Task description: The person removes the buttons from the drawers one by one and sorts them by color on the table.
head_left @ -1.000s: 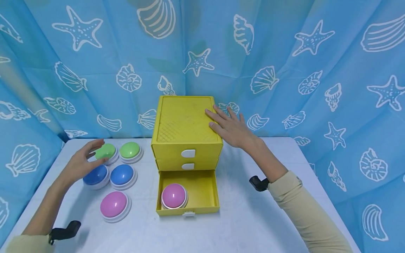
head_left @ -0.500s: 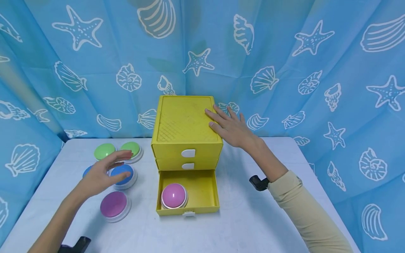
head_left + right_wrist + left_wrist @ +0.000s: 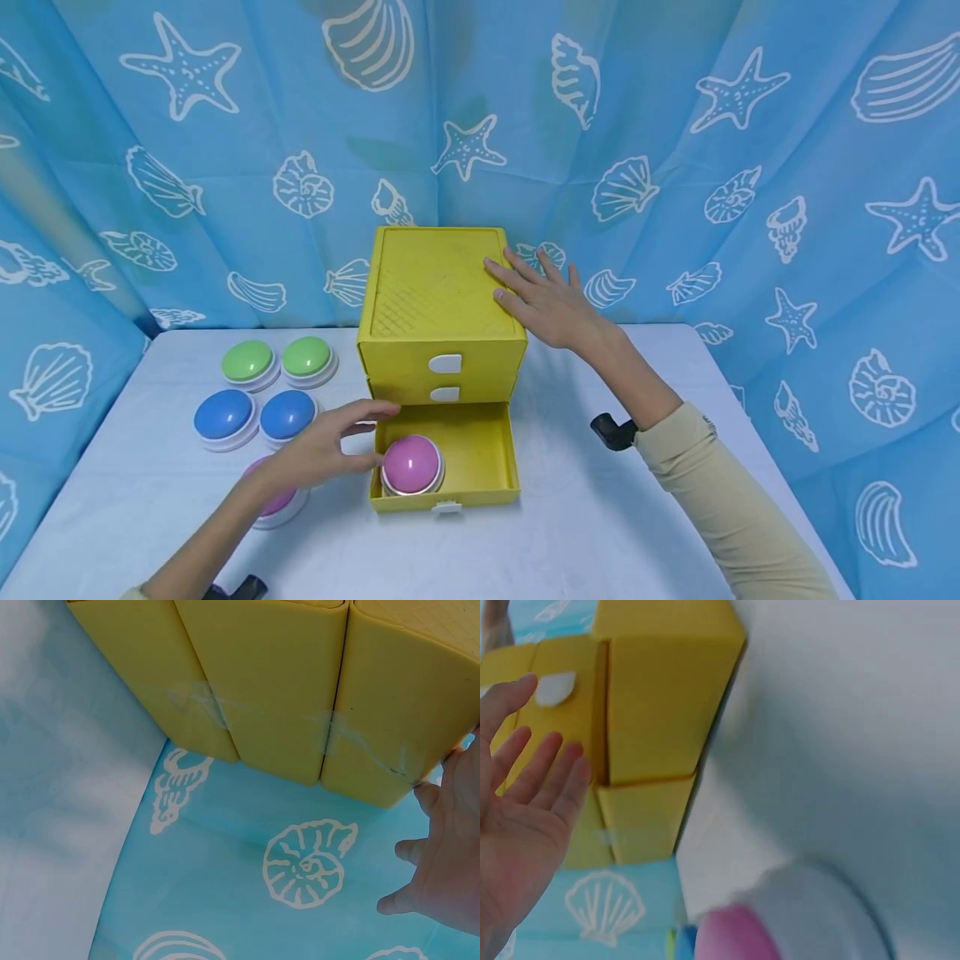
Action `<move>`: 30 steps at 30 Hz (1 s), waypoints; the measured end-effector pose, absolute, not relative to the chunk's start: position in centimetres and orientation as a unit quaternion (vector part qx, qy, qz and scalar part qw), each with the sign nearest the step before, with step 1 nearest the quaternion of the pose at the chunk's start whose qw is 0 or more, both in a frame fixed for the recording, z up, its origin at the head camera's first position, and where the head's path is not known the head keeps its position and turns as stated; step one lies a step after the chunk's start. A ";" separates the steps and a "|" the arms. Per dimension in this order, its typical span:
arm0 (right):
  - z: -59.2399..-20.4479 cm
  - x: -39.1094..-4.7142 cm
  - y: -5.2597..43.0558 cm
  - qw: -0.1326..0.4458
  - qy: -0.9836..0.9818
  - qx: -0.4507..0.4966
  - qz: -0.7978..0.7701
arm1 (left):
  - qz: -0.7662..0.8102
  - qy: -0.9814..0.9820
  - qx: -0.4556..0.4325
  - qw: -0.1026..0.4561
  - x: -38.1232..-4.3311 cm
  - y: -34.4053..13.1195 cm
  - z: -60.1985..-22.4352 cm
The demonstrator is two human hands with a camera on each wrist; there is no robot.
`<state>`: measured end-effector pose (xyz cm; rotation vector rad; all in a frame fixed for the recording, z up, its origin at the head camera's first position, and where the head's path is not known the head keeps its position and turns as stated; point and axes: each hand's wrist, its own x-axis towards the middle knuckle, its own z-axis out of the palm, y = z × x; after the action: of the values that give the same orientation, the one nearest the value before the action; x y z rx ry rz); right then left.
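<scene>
A yellow chest of small drawers (image 3: 442, 283) stands at the back of the table, its bottom drawer (image 3: 480, 454) pulled out. Inside that drawer, on the left, sits a pink domed push light (image 3: 411, 463) with a white base. My left hand (image 3: 326, 446) hovers at the drawer's left side, fingers apart and slightly bent, holding nothing. Its thumb tip is close to the pink light; whether they touch I cannot tell. My right hand (image 3: 551, 307) rests with spread fingers on the chest's top right edge. In the right wrist view, fingers (image 3: 427, 799) lie along the chest's side.
Left of the chest, two green push lights (image 3: 306, 357) stand behind two blue ones (image 3: 223, 414). A second pink push light (image 3: 283, 502) is partly covered by my left forearm. A blue shell-print curtain (image 3: 465, 83) hangs behind the white table (image 3: 600, 533).
My left hand has moved right, from above the green and blue lights to the open drawer's left side. The right hand stays on the chest.
</scene>
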<state>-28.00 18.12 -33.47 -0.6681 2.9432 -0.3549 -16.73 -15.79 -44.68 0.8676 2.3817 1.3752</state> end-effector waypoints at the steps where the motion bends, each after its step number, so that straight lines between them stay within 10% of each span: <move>1: -33.4 -28.0 18.1 0.051 0.967 -0.219 -0.117 | 0.474 0.814 0.306 0.135 -16.8 -15.5 -44.9; 30: -33.5 -27.9 17.9 0.051 0.968 -0.215 -0.122 | 0.178 0.906 0.338 0.183 -16.2 -11.2 -44.6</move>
<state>-27.95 17.91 -33.48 -0.6553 2.9451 -0.3723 -16.24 -11.22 -44.60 0.9528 2.5568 0.5030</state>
